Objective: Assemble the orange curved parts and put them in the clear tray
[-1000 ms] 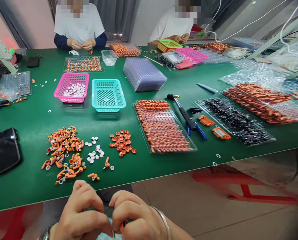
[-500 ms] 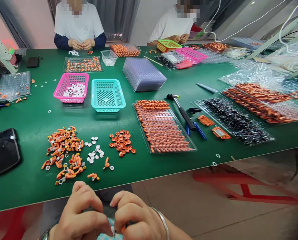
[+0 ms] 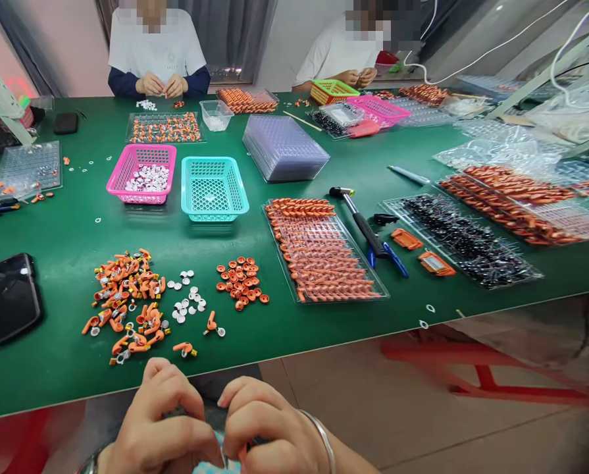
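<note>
My left hand (image 3: 163,421) is closed at the bottom, below the table's front edge, thumb and forefinger pinched together. What its fingertips hold is hidden. My right hand (image 3: 272,424), with a bangle at the wrist, meets it fingertip to fingertip. A small orange piece (image 3: 243,454), mostly covered, peeks out between the right fingers; it looks like an earbud part. Just beyond my hands lies a pile of orange earbud stem housings (image 3: 126,283) with yellow flex strips. Beside it are white round discs (image 3: 188,305) and orange round caps (image 3: 242,280).
A phone (image 3: 12,298) lies at left. Farther back are a pink basket (image 3: 116,181) with white pieces, a turquoise basket (image 3: 215,216) and stacked clear trays (image 3: 287,148). To the right are a filled tray (image 3: 324,250), a hammer (image 3: 360,217) and black wired parts (image 3: 466,237). Two people sit opposite.
My hands stay nearly in place, with only a slight shift of the right fingers at the pinch. Things on the table have not moved.
</note>
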Tool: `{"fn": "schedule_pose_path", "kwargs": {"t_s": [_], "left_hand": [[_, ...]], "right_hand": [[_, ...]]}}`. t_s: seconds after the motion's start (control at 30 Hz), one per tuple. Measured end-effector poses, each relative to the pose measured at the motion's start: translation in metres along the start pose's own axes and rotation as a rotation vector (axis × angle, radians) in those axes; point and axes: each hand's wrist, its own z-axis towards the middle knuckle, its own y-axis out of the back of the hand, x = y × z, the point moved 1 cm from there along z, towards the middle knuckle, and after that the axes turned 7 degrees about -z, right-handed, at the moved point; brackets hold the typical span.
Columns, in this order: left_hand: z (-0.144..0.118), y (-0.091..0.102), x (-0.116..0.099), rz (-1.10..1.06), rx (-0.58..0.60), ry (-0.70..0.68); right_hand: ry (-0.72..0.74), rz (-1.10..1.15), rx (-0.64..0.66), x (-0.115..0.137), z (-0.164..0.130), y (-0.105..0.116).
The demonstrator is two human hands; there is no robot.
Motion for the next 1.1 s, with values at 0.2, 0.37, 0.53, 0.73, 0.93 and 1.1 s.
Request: {"fn": "schedule_pose_path", "kwargs": {"t_s": [0.2, 0.37, 0.53, 0.73, 0.93, 1.1], "left_hand": [[0.003, 0.000, -0.003, 0.006, 0.009, 0.034], [0.002, -0.001, -0.005, 0.003, -0.005, 0.085], [-0.001, 0.001, -0.005, 0.017, 0.000, 0.108], [-0.011, 0.005, 0.002, 0.049, 0.113, 0.184], [-0.006, 0.021, 0.030, 0.296, 0.118, 0.218], [0.016, 0.036, 0.060, 0.654, -0.061, 0.240]], "right_hand": [[-0.035, 0.030, 0.019, -0.001, -0.003, 0.000], [-0.084, 0.055, -0.013, 0.000, -0.007, -0.003], [-0.129, 0.027, -0.072, 0.001, -0.007, -0.002], [-0.200, 0.050, -0.255, -0.003, -0.011, -0.001], [-0.372, 0.138, -0.386, -0.008, -0.018, 0.000], [-0.522, 0.212, -0.474, -0.013, -0.019, -0.006]]}}
